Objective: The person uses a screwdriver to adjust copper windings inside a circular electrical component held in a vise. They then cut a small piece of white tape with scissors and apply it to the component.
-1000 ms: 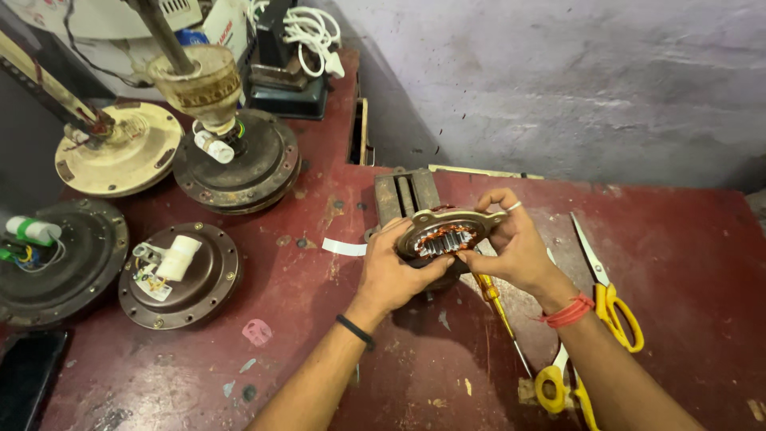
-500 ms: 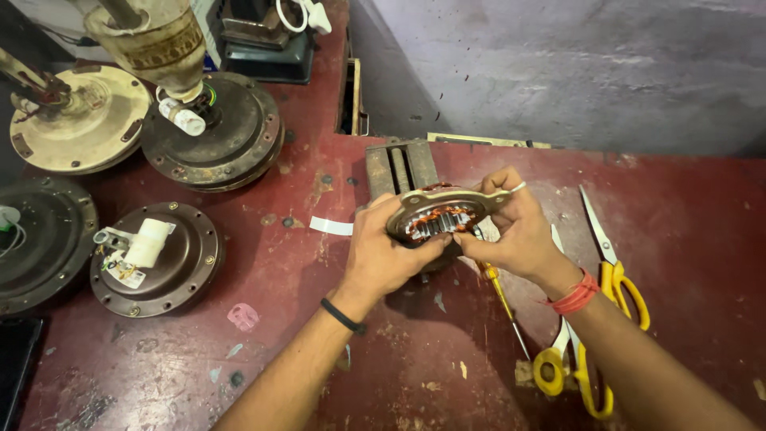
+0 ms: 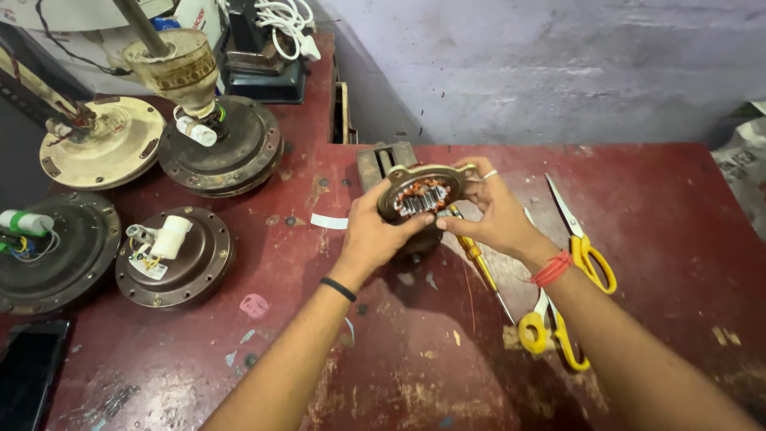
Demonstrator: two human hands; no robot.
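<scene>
Together, both hands [image 3: 375,231] [image 3: 495,211] around motor stator [image 3: 421,195]

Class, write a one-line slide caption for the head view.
Left hand and right hand hold a copper-wound motor stator above a red workbench.

Four round fan motor housings sit at the left of the bench [image 3: 638,183]: a cream one [image 3: 104,152] far left, a dark one [image 3: 223,152] beside it, a dark one [image 3: 48,251] at the left edge, and a brown one [image 3: 171,255] nearer. Two pairs of yellow-handled scissors lie at the right, one far [image 3: 582,239], one near [image 3: 550,331]. There is one yellow screwdriver [image 3: 479,259], one stator [image 3: 419,195] and two hands, left [image 3: 379,231] and right [image 3: 495,211]. One black phone [image 3: 28,375] lies near left.
</scene>
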